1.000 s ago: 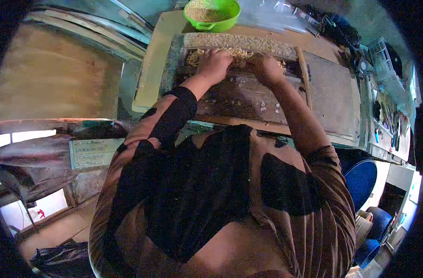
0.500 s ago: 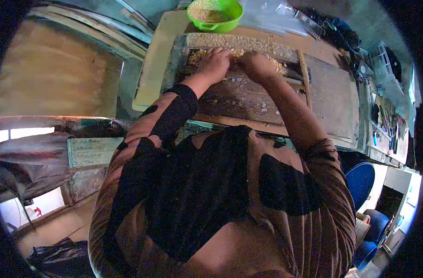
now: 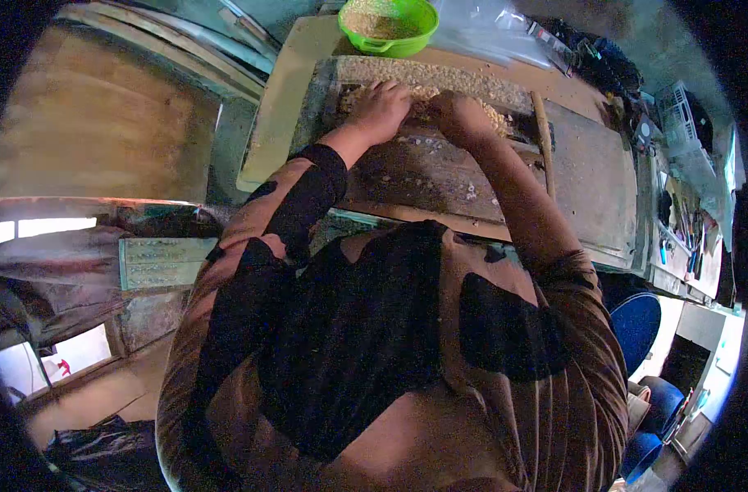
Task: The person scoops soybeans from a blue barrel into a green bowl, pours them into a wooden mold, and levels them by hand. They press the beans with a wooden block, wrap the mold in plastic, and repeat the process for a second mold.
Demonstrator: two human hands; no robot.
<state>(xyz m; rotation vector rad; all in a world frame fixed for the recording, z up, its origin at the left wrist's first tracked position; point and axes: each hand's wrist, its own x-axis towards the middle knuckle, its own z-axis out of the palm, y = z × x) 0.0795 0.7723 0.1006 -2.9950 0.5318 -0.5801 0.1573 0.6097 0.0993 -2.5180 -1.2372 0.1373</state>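
A long band of pale, crumbly pieces [image 3: 495,117] runs across a dark wooden board [image 3: 423,168]. My left hand [image 3: 380,111] rests on the left part of this band, its fingers bent over the pieces. Just to the right, my right hand [image 3: 462,119] is closed at the band's near edge; what it holds, if anything, is hidden. A small gap separates the two hands. Behind them lies a flat strip covered with pale grains [image 3: 440,75]. A wooden rolling stick [image 3: 545,139] lies to the right of my right hand.
A green bowl [image 3: 389,45] with pale grains stands behind the board. Clear plastic sheeting [image 3: 489,33] lies to its right. A white basket [image 3: 684,123] and hanging tools [image 3: 692,238] are at the far right, with a blue round container [image 3: 636,328] below.
The view has shifted slightly, so the bowl and board appear a little farther right. Both hands stay over the pale pieces, with only small finger movement.
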